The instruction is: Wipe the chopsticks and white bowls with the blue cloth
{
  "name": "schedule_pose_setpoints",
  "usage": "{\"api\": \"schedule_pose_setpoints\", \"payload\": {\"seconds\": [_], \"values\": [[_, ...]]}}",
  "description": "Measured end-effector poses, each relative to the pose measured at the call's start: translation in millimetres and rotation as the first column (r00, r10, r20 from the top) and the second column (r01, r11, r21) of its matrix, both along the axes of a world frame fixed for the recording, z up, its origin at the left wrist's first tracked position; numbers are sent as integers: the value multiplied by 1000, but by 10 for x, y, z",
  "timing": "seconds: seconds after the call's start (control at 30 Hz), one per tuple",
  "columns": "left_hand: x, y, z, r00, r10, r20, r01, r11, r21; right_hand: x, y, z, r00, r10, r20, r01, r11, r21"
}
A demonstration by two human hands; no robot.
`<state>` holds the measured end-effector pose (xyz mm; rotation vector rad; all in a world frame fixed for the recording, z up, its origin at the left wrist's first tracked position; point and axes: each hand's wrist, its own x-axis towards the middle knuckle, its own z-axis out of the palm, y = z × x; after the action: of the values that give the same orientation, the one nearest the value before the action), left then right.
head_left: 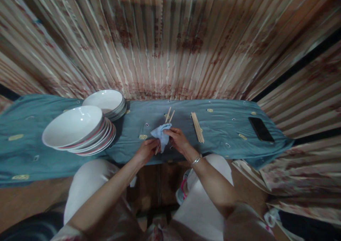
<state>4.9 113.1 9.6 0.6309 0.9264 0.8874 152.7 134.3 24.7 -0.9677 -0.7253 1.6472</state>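
Observation:
Two pale chopsticks (169,116) stick out above a light blue cloth (161,131), which is folded around their middle. My left hand (147,150) is closed on the chopsticks at their lower end, where a short tip shows below the fingers. With thumb and fingers pinched, my right hand (177,138) grips the cloth against the chopsticks. A silver bangle (196,160) circles my right wrist. To the right of my hands, a bundle of several chopsticks (197,127) lies side by side on the patterned tablecloth (221,127).
A leaning stack of large white bowls (74,125) stands at the left, with a second stack of bowls (105,102) behind it. A black phone (261,129) lies near the table's right end. Pleated curtains (160,38) hang behind the table and along the right.

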Motion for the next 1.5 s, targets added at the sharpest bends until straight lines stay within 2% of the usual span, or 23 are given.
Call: {"api": "schedule_pose_setpoints", "payload": {"seconds": [0.17, 0.37, 0.53, 0.9, 1.07, 1.17, 1.23, 1.3, 1.4, 1.5], "values": [[60, -74, 4, 997, -55, -48, 51, 995, -87, 194, 118, 61, 995, -96, -18, 97, 994, 55], [140, -163, -17, 993, -99, -68, 91, 989, -113, 352, 192, 77, 984, -175, -34, 177, 982, 67], [141, -171, -43, 992, -92, -83, 83, 991, -106, 285, 134, 85, 994, -106, -17, 107, 991, 75], [33, -40, -90, 1000, -14, -17, 14, 1000, 11, -1, -72, -16, 995, 68, 70, -71, 997, 35], [39, -39, -54, 998, -26, -62, 31, 997, 68, 22, -72, -20, 990, 63, 123, -71, 996, 59], [11, -6, 20, 988, -35, -152, 57, 988, 141, 98, -31, 27, 991, 26, 134, -40, 994, 100], [-41, 40, 81, 976, 15, -219, 27, 982, 188, 158, -7, 63, 991, 13, 134, -30, 992, 121], [-110, 97, 156, 959, 119, -259, -55, 969, 240, 213, 2, 91, 988, 42, 148, -59, 991, 116], [-199, 174, 301, 930, 268, -250, -185, 932, 312, 266, -18, 98, 970, 151, 192, -168, 983, 79], [-216, 225, 439, 921, 325, -213, -237, 904, 356, 277, -57, 72, 930, 281, 237, -301, 952, 54]]}}
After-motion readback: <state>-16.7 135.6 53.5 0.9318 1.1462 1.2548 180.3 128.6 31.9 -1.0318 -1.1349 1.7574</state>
